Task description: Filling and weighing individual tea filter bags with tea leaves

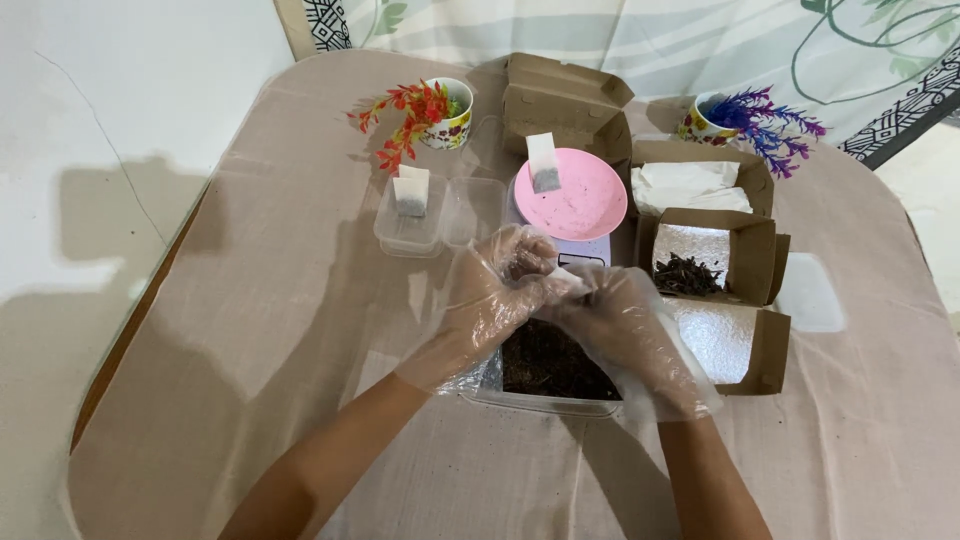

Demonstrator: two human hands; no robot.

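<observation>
Beige-clothed tabletop (300,300), curtain behind; I see both gloved hands meeting over a clear tub of dark loose tea (545,365).
Left hand (490,295) and right hand (620,325) pinch a small white sachet (568,280) with narrow fingers, held above the tub so spills fall back; pink scale dish (580,200) waits just beyond.

Scale (585,250) mostly under pink dish (590,205)

Near the top middle of the frame a closed brown cardboard box (565,100) stands behind the pink dish. Right of centre sit two open brown cartons: the upper one (690,180) holds white papers, the lower foil-lined one (715,260) holds dark dried bits. At left of centre a clear plastic tub (440,220) holds a small white sachet (410,192); another sachet (543,162) lies on the dish.
</observation>
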